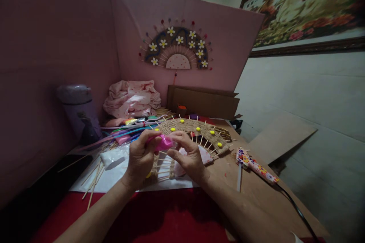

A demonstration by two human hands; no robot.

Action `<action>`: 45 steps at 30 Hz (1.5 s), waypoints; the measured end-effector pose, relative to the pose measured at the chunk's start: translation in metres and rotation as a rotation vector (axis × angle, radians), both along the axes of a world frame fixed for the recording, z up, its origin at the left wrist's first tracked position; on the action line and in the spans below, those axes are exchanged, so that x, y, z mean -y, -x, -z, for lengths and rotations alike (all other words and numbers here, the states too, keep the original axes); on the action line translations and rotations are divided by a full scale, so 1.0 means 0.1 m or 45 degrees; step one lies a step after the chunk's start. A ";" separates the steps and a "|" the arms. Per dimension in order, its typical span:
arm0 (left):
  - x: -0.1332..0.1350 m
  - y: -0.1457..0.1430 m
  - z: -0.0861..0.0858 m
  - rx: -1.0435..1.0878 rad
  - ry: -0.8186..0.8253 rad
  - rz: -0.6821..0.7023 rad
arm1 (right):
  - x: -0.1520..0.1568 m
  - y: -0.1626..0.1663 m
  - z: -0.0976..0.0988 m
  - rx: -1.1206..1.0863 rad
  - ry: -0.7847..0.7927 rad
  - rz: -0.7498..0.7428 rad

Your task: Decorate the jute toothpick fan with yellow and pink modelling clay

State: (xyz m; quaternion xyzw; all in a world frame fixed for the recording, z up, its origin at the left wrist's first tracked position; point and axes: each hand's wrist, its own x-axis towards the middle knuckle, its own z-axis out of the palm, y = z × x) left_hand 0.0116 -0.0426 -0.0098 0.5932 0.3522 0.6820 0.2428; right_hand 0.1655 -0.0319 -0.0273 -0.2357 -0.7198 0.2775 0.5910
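Between my two hands is a small bright pink packet (164, 143) with a shiny clear wrapper; what it contains is hard to make out. My left hand (140, 157) pinches its left end, and the fingers of my right hand (188, 153) close on the clear right end. Below and behind them lies a fan-shaped piece (171, 123) of woven twine on thin sticks, dotted with several yellow buttons. Its pale spotted half-round base (205, 155) is partly covered by my right hand.
A flower-patterned glue gun (256, 167) with a black cord rests on the right. Loose sticks (95, 178) and colourful packets lie left, near a purple cylinder (78, 114) and bundled pink cloth (132, 98). Cardboard (202, 102) stands behind; a finished-looking flowered fan (178, 47) hangs on the pink panel.
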 end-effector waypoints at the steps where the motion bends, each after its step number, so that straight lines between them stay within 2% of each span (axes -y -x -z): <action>1: 0.00 0.01 0.01 -0.026 -0.029 -0.010 | 0.00 0.00 -0.01 -0.002 0.017 -0.035; 5: -0.01 0.01 0.04 -0.069 -0.088 -0.016 | 0.04 0.02 -0.02 -0.025 0.035 -0.088; 12: 0.02 -0.02 0.00 0.023 -0.018 0.005 | 0.11 0.04 0.02 -0.012 -0.073 0.069; 17: 0.00 0.01 0.00 -0.043 -0.076 -0.024 | 0.11 0.06 0.02 0.027 -0.083 0.125; 22: -0.03 0.04 0.02 -0.183 -0.235 -0.067 | 0.06 0.06 0.00 -0.026 0.090 -0.057; 26: 0.00 0.03 0.01 -0.201 -0.247 -0.070 | 0.02 0.04 -0.01 -0.073 0.177 -0.190; 28: 0.02 0.02 0.00 -0.185 -0.206 -0.046 | 0.01 0.03 -0.03 -0.076 0.151 -0.200; 31: 0.02 0.01 0.01 -0.110 -0.090 0.007 | 0.03 0.02 -0.05 -0.056 0.075 -0.114; 34: -0.01 0.03 0.04 0.036 0.113 0.191 | 0.06 0.01 -0.04 -0.021 -0.046 0.035; 37: -0.06 0.06 0.07 0.083 0.315 0.421 | 0.08 -0.02 -0.02 0.123 -0.274 0.194; 39: -0.08 0.07 0.06 0.091 0.414 0.496 | 0.08 -0.05 -0.01 0.235 -0.428 0.309; 42: -0.07 0.04 0.00 0.172 0.531 0.591 | 0.06 -0.09 -0.02 0.293 -0.589 0.445; 45: -0.04 0.02 -0.09 0.411 0.704 0.728 | 0.02 -0.12 -0.01 0.296 -0.649 0.494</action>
